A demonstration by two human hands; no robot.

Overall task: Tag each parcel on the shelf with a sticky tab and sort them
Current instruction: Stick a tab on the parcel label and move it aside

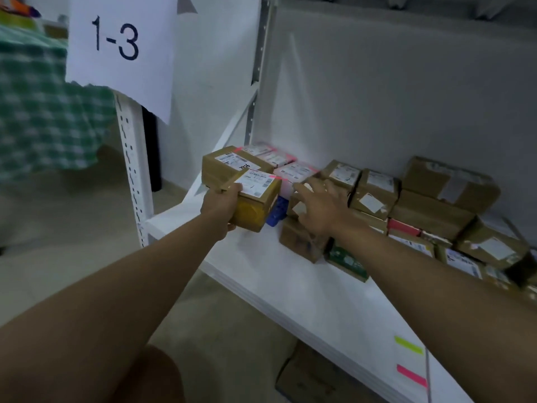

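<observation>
Left hand (218, 205) gripped a pink-tabbed cardboard parcel (255, 199) above the white shelf (319, 301); right hand (319, 209), fingers spread, held nothing.

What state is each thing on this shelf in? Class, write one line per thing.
Left hand: grips the parcel with a pink tab.
Parcel with a pink tab: held at the shelf's left end.
Right hand: open, over the untagged parcels.
Untagged parcels: piled.
Tab strips: on the shelf edge.

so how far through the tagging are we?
Done: parcels at the back left carry pink tabs. In hand: left hand grips a tagged box; right hand reaches open over the untagged pile, which is left. Spare tabs on the shelf edge.
</observation>
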